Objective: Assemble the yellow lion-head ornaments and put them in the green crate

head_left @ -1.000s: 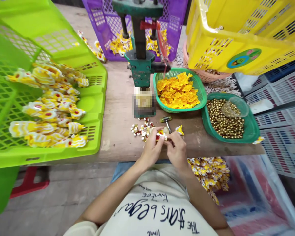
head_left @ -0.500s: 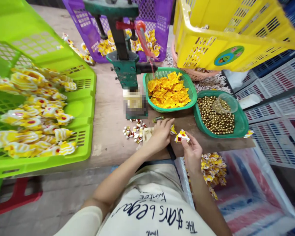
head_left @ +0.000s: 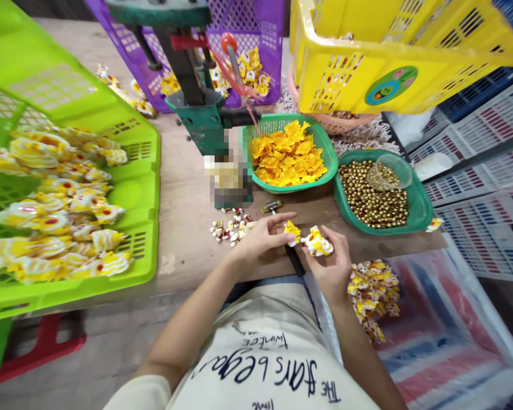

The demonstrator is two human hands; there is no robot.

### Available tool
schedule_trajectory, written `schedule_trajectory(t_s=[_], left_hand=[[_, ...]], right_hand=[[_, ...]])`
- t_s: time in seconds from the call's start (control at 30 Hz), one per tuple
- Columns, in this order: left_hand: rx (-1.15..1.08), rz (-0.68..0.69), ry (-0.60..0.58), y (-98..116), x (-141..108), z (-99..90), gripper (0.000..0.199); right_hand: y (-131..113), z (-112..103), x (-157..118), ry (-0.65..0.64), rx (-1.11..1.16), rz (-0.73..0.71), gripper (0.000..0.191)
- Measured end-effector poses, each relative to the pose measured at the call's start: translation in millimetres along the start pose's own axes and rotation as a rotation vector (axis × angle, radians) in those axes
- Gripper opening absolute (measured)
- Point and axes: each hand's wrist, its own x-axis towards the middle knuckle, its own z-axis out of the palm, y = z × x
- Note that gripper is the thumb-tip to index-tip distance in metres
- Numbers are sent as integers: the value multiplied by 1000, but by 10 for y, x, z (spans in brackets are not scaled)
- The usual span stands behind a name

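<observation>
My left hand pinches a small yellow piece between thumb and fingers. Close beside it, my right hand holds a white, yellow and red piece in its fingertips. The two pieces are a small gap apart, above the front edge of the wooden table. Small white, red and gold parts lie on the table to the left of my left hand. A small metallic cylinder rests just beyond that hand, and a dark handle sticks out below the hands.
A green press stands behind the small parts. Green baskets hold yellow petal pieces and gold beads. A lime crate is at left, purple and yellow crates behind. Finished-looking pieces lie below right.
My left hand has turned and lifted, showing the yellow piece in its fingertips. The piece in my right hand has tilted. The camera view has shifted slightly.
</observation>
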Motion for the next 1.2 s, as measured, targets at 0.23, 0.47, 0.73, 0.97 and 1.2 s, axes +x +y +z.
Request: schedule_trajectory(t_s=[0.23, 0.47, 0.73, 0.97, 1.2], left_hand=[[-212, 79, 72, -194, -319, -232, 53], [-156, 170, 40, -159, -444, -255, 51], [-138, 181, 54, -178, -421, -242, 50], [-264, 135, 108, -242, -420, -169, 55], [-536, 148, 202, -119, -412, -33, 53]], right_hand=[[-377, 131, 25, -237, -153, -324, 49], [-418, 241, -52, -329, -157, -351, 60], [-438, 218, -12, -347, -126, -359, 56], [-407, 363, -39, -299, -103, -409, 47], [-346, 552, -170, -225, -189, -443, 68]])
